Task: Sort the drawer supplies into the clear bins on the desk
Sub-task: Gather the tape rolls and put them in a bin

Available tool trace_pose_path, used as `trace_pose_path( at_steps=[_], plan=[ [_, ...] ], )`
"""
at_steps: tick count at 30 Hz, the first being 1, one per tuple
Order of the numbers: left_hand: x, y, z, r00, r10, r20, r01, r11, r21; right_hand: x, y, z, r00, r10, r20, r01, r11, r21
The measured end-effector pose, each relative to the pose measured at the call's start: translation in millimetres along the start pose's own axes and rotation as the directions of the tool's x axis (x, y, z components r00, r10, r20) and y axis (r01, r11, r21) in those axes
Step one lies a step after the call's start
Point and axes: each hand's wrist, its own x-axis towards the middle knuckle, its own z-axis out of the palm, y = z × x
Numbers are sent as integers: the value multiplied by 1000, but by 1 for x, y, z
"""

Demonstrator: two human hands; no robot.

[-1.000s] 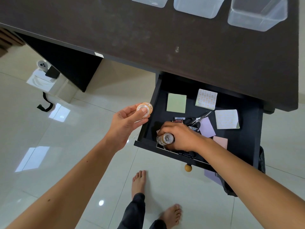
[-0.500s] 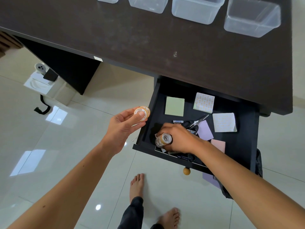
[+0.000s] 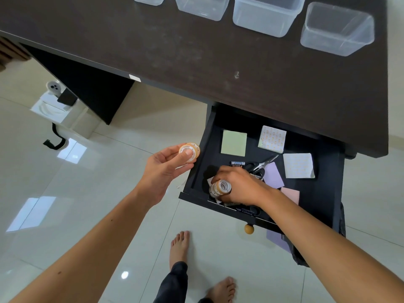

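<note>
A: Clear plastic bins point(image 3: 336, 29) wait in a row at twelve o'clock on the tabletop point(image 3: 196, 62), nothing visible in them; what has changed down in the drawer point(image 3: 323, 193)?

B: Very little over the last second; the left hand point(image 3: 162, 169) still pinches one tape roll point(image 3: 189, 151) between thumb and fingers, at nine o'clock of the drawer and outside it; the right hand point(image 3: 239, 184) stays low at the drawer's front-left corner, fingers curled round a small stack of tape rolls point(image 3: 220, 188), which looks barely lifted, if at all.

A: So the tape is gathered, not sorted?

B: I judge so; both hands are loaded and the carry up to a bin comes next; the scissors point(image 3: 261, 165), the batteries point(image 3: 237, 164) and the sticky note pads point(image 3: 233, 142) remain in the drawer at one to three o'clock of the right hand, so most of the sorting lies ahead.
</note>
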Motion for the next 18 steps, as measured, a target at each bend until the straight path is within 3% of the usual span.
trace_pose_path(
  at_steps=[7,18],
  plan=[
    [-2,16,-3,1000,6,9,-7,1000,7,-15,-15,-38,986,60,-153,-38,989,142],
    [38,93,-5,996,48,79,-50,998,24,10,-57,-146,948,72,-309,-19,985,169]
  ],
)
